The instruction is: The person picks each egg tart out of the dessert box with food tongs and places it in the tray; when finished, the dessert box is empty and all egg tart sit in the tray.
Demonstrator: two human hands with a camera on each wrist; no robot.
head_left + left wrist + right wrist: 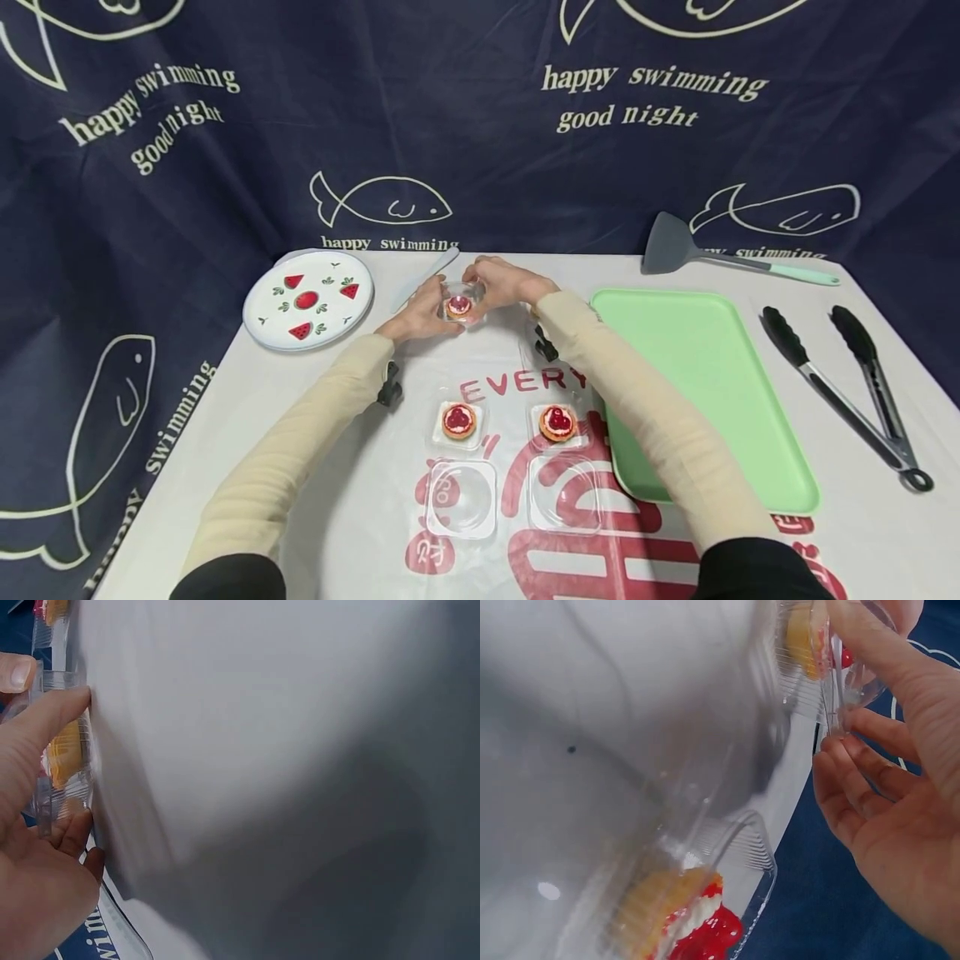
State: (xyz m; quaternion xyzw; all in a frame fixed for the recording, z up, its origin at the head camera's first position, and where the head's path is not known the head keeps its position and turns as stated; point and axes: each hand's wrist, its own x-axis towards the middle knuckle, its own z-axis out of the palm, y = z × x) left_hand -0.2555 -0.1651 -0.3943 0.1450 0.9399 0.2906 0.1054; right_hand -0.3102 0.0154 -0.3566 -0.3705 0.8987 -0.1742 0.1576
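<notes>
Both hands are at a small clear plastic box (453, 291) at the back middle of the table. Inside it sits a red-topped tart (459, 307), its yellow crust (66, 754) showing through the ribbed wall. My left hand (420, 315) grips the left side, thumb and fingers around the edges. From the right, my right hand (506, 282) holds the same box, with its fingertips (840, 746) at the rim and the clear dome over the tart. Nearer me, two more tarts (458, 421) (558, 423) sit in opened clear boxes, lids (462, 498) (564, 493) folded toward me.
Left of the hands lies a watermelon-patterned plate (330, 321), with a pale knife-like utensil (431, 273) behind them. A green tray (693, 375) lies partly under the right sleeve. Beyond it are a grey spatula (670, 246) and black-tipped tongs (847, 408).
</notes>
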